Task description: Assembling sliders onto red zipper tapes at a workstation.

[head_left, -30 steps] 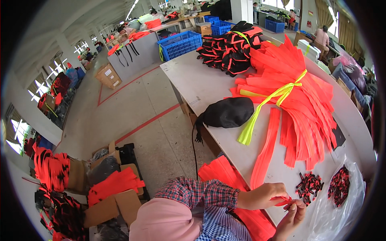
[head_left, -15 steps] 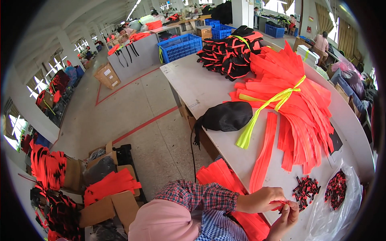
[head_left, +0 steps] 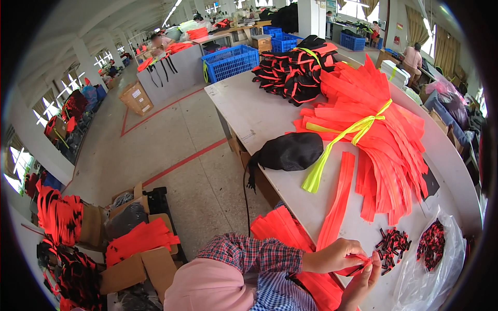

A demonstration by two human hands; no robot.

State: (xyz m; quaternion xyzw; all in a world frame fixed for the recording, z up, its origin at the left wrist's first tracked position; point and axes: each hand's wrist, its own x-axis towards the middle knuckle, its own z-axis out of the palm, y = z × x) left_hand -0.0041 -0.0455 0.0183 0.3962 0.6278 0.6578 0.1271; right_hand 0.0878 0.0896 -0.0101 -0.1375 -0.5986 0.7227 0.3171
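Over the near right edge of the table, my left hand (head_left: pixel 336 255) pinches an orange-red fabric strip (head_left: pixel 348 270). My right hand (head_left: pixel 364 282) is closed on the strip's end, thumb against fingers, close beside the left fingertips. Whether a small part is also between the fingertips is too small to tell. Just beyond my hands lies a loose pile of small red-and-black pieces (head_left: pixel 392 248). More of these pieces (head_left: pixel 431 246) are in a clear plastic bag (head_left: pixel 415 284) to the right. A flat orange-red strip (head_left: pixel 338 199) lies on the table ahead of my left hand.
A large bundle of orange-red strips (head_left: pixel 385 160), tied with a yellow ribbon (head_left: pixel 358 126), covers much of the table (head_left: pixel 236 106). Near it are a black mesh bag (head_left: pixel 291 151) and a red-and-black bundle (head_left: pixel 293 72). Cardboard boxes (head_left: pixel 124 273) stand lower left; a blue crate (head_left: pixel 232 63) stands beyond.
The fingertips have shifted slightly, and more of the orange-red strip shows between my hands. The whole view has moved a little; the things on the table lie as before.
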